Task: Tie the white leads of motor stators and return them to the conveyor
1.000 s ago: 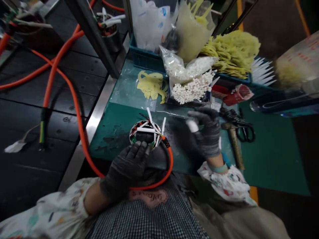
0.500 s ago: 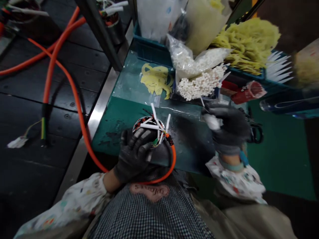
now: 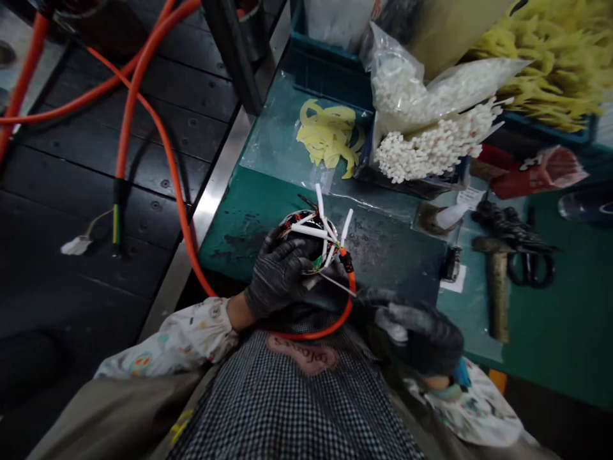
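Observation:
A round metal part point(image 3: 310, 220) with wires and several white sleeves stands near the table's front edge. My left hand point(image 3: 281, 271), in a dark glove, is wrapped round its left and near side. An orange cable point(image 3: 348, 306) leaves its right side and curves to the apron. My right hand point(image 3: 421, 329), gloved and somewhat blurred, is to the right, its fingers closed on a thin white stick point(image 3: 338, 283) that points at the round part's near edge. A whitish thing also lies in the right palm, too blurred to name.
Yellow strips point(image 3: 330, 137) lie behind the part. Beyond are a bundle of white-tipped sticks point(image 3: 421, 156) and a bag of white pieces point(image 3: 412, 96). A hammer point(image 3: 499, 294) and scissors point(image 3: 531, 268) lie at the right; orange cables point(image 3: 129, 121) run at the left.
My right hand has come down and toward the round part, away from the bundle, with the thin stick now plainly visible. My left hand stays on the part. The view has shifted.

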`<state>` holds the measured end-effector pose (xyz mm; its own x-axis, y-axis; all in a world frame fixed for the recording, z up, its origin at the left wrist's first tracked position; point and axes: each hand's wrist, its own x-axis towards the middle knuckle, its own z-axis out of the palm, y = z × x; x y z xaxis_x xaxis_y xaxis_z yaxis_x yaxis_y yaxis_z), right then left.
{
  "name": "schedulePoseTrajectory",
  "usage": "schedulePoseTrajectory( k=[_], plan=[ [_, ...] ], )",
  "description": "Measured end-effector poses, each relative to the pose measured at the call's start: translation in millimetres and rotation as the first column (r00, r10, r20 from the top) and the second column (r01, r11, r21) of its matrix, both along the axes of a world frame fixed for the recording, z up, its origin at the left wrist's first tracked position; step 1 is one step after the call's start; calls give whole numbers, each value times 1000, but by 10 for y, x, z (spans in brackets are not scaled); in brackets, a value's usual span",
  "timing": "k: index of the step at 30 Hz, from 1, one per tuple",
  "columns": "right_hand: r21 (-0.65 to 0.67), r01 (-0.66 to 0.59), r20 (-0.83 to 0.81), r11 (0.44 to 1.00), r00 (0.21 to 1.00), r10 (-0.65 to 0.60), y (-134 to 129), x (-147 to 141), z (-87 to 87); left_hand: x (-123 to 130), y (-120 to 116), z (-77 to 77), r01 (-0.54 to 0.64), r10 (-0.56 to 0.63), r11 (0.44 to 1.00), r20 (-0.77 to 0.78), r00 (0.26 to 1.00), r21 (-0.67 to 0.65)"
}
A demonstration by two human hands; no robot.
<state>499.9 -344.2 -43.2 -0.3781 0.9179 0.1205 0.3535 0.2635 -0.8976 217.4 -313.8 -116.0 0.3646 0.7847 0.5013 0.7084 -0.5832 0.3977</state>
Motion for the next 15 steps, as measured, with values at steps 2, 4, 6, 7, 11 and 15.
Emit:
schedulePoseTrajectory(
  k=[2, 4, 6, 7, 11, 15],
  plan=[
    [93, -167, 6, 982, 986, 167, -40, 27, -34, 6, 14, 16, -1, 1, 1000, 7, 1000, 9],
    [190, -262, 60, 946, 965, 255, -9, -13, -132, 1, 29, 18, 0, -1, 1000, 26, 1000, 24],
    [252, -250, 176, 935, 962, 210, 96, -116, -277, -10, 43, 13, 19, -20, 999, 54, 998, 33],
    [277, -233, 246, 932, 955, 166, 172, -179, -349, -15, 48, 11, 33, -35, 999, 67, 997, 28],
    [272, -139, 437, 952, 899, 7, 553, -457, -445, -22, 63, 9, 73, -70, 997, 87, 994, -32],
    [44, -191, 634, 981, 764, 120, 871, -725, -286, -17, 74, 12, 63, -53, 996, 129, 990, -70]
  ],
)
